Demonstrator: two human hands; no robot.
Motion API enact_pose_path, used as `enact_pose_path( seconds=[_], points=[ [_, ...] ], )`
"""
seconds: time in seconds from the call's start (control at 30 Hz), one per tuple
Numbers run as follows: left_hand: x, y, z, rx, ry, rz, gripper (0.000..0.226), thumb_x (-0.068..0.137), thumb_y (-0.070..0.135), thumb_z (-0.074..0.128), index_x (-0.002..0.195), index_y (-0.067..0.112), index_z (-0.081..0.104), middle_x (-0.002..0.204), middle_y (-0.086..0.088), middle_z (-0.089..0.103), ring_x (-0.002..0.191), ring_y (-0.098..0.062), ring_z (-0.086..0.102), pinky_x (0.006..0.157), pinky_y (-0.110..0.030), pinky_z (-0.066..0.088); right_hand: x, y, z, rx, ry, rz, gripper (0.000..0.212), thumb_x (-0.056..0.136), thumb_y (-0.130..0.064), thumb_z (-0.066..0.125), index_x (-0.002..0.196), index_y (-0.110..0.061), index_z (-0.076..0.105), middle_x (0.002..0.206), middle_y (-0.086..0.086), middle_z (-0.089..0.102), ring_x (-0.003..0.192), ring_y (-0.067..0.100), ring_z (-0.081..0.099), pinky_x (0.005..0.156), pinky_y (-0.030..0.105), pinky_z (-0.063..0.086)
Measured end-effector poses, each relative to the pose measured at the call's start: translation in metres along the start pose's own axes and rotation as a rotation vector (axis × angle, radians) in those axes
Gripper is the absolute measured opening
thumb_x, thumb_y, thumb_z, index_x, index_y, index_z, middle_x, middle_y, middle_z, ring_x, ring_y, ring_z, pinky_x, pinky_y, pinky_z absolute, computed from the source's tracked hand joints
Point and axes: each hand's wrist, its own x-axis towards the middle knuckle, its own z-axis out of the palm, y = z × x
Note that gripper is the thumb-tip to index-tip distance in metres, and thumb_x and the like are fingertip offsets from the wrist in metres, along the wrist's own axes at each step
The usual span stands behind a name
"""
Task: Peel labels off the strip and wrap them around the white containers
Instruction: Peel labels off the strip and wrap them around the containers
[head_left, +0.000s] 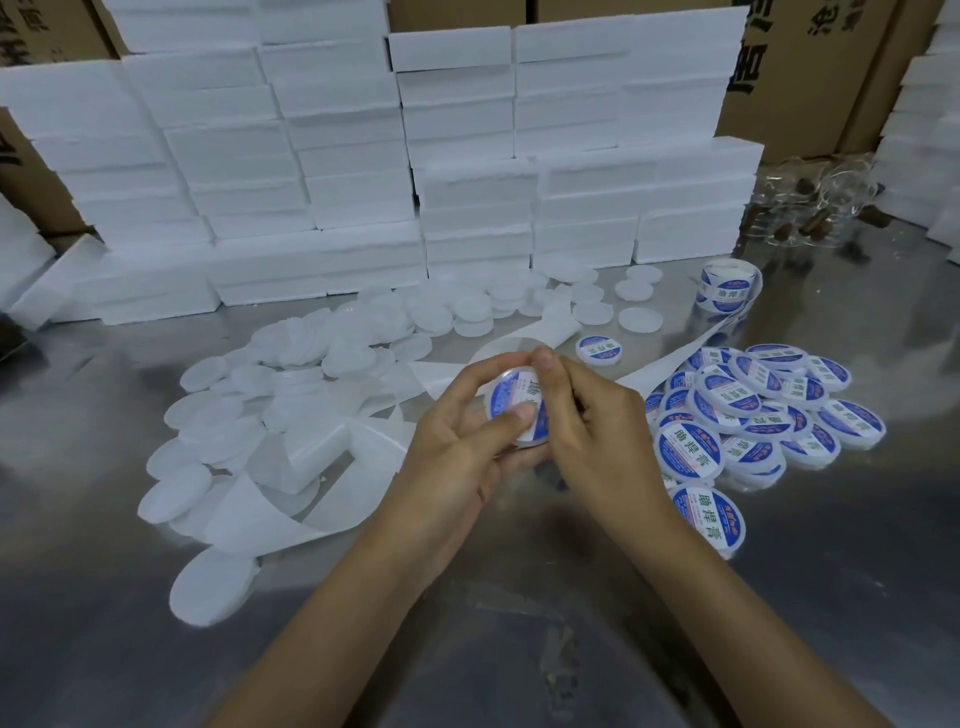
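Note:
A round white container (511, 397) with a blue and white label on its face is held above the metal table (519, 649) at the centre. My left hand (457, 447) grips it from below and the left, thumb pressed on the label. My right hand (587, 410) holds its right side, thumb at the top rim. The label roll (727, 288) stands at the back right, and its empty white backing strip (322, 499) trails across the table. Plain white containers (291, 364) lie scattered to the left. Labelled containers (753, 410) are heaped to the right.
White foam boxes (363, 171) are stacked in a wall along the back. Cardboard cartons (810, 73) stand behind them. Clear plastic items with brown parts (810, 208) lie at the back right. One labelled container (598, 349) sits alone behind my hands.

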Motion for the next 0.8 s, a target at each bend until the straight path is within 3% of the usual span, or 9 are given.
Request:
enact_pose_path(
  seconds=[0.1,0.2,0.37,0.4,0.5,0.63,0.8],
  points=[
    [0.0,0.003,-0.003,0.038,0.13,0.04,0.034,0.092,0.002,0.064,0.123,0.013,0.065,0.108,-0.013,0.075,0.098,-0.028,0.074,0.073,-0.027,0.059,-0.001,-0.002,0.002,-0.019,-0.15,0.027,0.031,0.095,-0.055,0.048,0.104,-0.031,0.065,0.083,-0.017,0.067,0.076,0.004,0.064,0.064,0.015,0.045],
    [0.001,0.005,-0.008,0.009,0.244,0.038,0.033,0.088,0.002,0.069,0.118,0.013,0.066,0.097,-0.016,0.076,0.086,-0.029,0.076,0.066,-0.027,0.059,-0.001,-0.002,0.002,-0.076,-0.236,-0.018,0.036,0.086,-0.066,0.051,0.11,-0.04,0.06,0.095,-0.019,0.065,0.089,0.005,0.062,0.07,0.023,0.051],
    [0.001,0.003,-0.008,0.0,0.289,0.04,0.019,0.088,0.011,0.072,0.106,0.011,0.064,0.094,-0.016,0.077,0.084,-0.033,0.076,0.062,-0.03,0.06,-0.001,-0.004,-0.002,0.024,-0.308,0.013,0.031,0.085,-0.056,0.065,0.113,-0.043,0.063,0.077,0.0,0.067,0.067,0.021,0.059,0.064,0.04,0.052],
    [0.001,0.002,-0.008,0.002,0.29,0.041,0.014,0.091,0.014,0.07,0.103,0.011,0.065,0.096,-0.016,0.076,0.086,-0.033,0.076,0.062,-0.031,0.06,0.0,-0.003,-0.003,0.028,-0.299,0.019,0.027,0.088,-0.052,0.065,0.113,-0.042,0.064,0.073,0.002,0.066,0.062,0.022,0.056,0.059,0.039,0.05],
    [0.003,0.002,-0.007,-0.054,0.247,0.024,0.015,0.096,0.019,0.062,0.104,0.006,0.064,0.101,-0.016,0.076,0.093,-0.033,0.075,0.066,-0.034,0.061,0.001,0.0,-0.004,0.041,-0.268,0.018,0.019,0.097,-0.039,0.059,0.113,-0.036,0.068,0.067,-0.006,0.067,0.05,0.009,0.05,0.051,0.023,0.041],
    [0.005,-0.001,-0.005,-0.112,0.142,-0.002,0.021,0.102,0.007,0.051,0.119,0.004,0.062,0.109,-0.016,0.075,0.104,-0.032,0.072,0.075,-0.036,0.062,0.005,0.001,-0.012,0.101,-0.217,0.07,0.023,0.102,-0.034,0.051,0.112,-0.034,0.071,0.076,-0.01,0.072,0.055,0.009,0.063,0.047,0.026,0.049],
    [0.003,-0.003,-0.008,0.073,0.004,0.071,0.041,0.097,-0.008,0.055,0.132,0.013,0.055,0.112,-0.013,0.074,0.109,-0.032,0.07,0.088,-0.037,0.059,0.009,0.006,-0.016,0.095,-0.225,0.105,0.027,0.099,-0.047,0.051,0.118,-0.038,0.069,0.091,0.005,0.076,0.074,0.035,0.071,0.065,0.051,0.058]
  ],
)
